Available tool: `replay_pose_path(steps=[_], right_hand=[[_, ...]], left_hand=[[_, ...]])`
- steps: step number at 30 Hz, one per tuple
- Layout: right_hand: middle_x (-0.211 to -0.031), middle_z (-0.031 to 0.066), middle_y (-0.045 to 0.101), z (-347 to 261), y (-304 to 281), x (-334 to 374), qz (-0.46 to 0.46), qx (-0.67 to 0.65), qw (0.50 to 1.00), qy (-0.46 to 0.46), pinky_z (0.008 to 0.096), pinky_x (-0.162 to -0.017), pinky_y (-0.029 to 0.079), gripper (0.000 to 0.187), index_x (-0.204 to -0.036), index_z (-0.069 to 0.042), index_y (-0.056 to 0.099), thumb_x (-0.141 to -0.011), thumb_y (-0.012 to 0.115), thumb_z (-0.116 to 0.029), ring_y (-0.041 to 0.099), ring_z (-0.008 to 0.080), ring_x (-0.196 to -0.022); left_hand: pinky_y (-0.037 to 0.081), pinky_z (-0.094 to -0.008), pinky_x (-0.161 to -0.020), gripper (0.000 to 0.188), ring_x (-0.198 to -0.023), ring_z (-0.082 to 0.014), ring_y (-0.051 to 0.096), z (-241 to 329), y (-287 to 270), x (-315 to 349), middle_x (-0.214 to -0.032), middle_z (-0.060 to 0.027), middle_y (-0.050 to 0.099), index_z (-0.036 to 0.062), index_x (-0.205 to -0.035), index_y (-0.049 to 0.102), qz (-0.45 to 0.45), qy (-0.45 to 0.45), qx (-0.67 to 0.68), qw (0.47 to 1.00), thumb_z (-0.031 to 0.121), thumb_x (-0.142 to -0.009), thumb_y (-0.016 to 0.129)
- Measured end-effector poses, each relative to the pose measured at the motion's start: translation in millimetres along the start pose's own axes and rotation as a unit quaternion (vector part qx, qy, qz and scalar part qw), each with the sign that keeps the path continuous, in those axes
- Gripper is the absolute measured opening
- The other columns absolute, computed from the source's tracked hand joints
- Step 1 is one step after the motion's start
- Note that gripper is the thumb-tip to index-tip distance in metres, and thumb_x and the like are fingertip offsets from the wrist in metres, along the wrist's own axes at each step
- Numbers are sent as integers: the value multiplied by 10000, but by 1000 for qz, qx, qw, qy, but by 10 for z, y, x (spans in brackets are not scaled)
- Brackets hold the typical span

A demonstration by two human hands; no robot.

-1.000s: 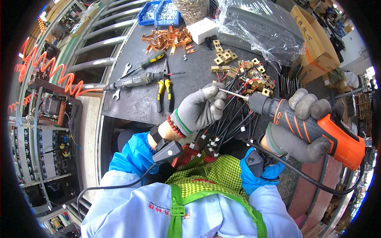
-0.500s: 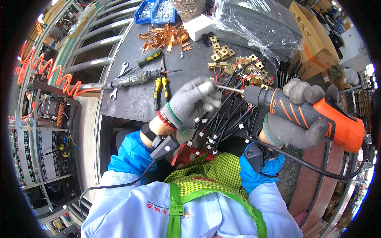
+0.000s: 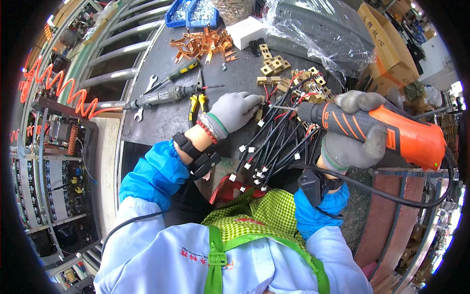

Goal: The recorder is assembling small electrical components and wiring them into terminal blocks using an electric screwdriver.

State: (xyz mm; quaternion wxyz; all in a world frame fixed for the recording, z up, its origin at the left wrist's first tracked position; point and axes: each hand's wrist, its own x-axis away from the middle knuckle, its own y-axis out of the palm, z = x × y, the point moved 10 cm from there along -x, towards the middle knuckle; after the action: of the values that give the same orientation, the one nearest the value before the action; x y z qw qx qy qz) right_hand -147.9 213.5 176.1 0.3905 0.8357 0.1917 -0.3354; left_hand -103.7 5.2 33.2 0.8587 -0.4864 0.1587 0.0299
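Observation:
My right hand [image 3: 360, 142], in a grey glove, is wrapped round an orange and black power screwdriver [image 3: 391, 128]. The screwdriver lies nearly level, and its thin bit [image 3: 284, 108] points left at the fingertips of my left hand [image 3: 234, 113]. Those gloved fingers are closed on a small brass block [image 3: 259, 115], mostly covered by them. Just right of it, black cables [image 3: 279, 142] with white end connectors fan toward me. Beyond the bit lies a pile of brass blocks [image 3: 313, 88], with red and black wires among them.
Left of my hands lie yellow-handled pliers [image 3: 194, 109], a grey air tool [image 3: 164, 97], a screwdriver [image 3: 183, 70] and a wrench [image 3: 139, 114]. Copper brackets [image 3: 208, 41], blue screw bins [image 3: 201, 13] and a white box [image 3: 246, 33] sit farther back. A cardboard box [image 3: 387, 49] stands far right.
My left hand has moved slightly down and its fingers have closed on the brass block. The power screwdriver has shifted slightly left and levelled out, with its bit still pointing at the left fingers.

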Motion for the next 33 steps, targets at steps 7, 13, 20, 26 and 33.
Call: replay_pose_path(steps=[7,13,20,26,33], right_hand=[[-807,132,615,259,-75,30,83,132,985,69,363,-722,506,453,-966,4,597,-706,669,-360,605,231,-730],[-826,123,618,289,-43,49,95,110,988,58,364,-695,512,485,-1042,-9,573,-697,679,-333,604,226,-719],[-846,106,626,248,-44,62,104,132,985,31,366,-684,514,567,-1154,-39,513,-700,689,-330,604,219,-719],[-855,100,624,385,-57,69,73,120,987,77,369,-697,511,555,-1157,-32,516,-722,682,-334,605,222,-736],[-888,120,631,446,65,113,61,68,994,58,400,-665,542,605,-1290,-3,399,-763,670,-121,620,234,-717]], left_hand=[[515,-409,-743,206,-852,-356,631,-13,-57,20,-921,-156,643,44,-1039,605,7,57,77,995,105,-843,614],[517,-422,-733,239,-852,-365,626,-134,96,11,-970,-169,632,35,-1041,588,-70,-40,-65,995,126,-820,608],[517,-395,-758,147,-873,-344,629,-26,-59,42,-968,-157,642,36,-980,610,9,69,132,989,79,-840,593],[512,-387,-767,98,-895,-339,617,-61,40,-9,-961,-138,619,37,-926,579,-45,104,145,983,60,-834,605],[506,-386,-771,124,-902,-354,606,-29,62,-1,-1028,-140,587,46,-949,563,-55,123,164,977,36,-828,590]])
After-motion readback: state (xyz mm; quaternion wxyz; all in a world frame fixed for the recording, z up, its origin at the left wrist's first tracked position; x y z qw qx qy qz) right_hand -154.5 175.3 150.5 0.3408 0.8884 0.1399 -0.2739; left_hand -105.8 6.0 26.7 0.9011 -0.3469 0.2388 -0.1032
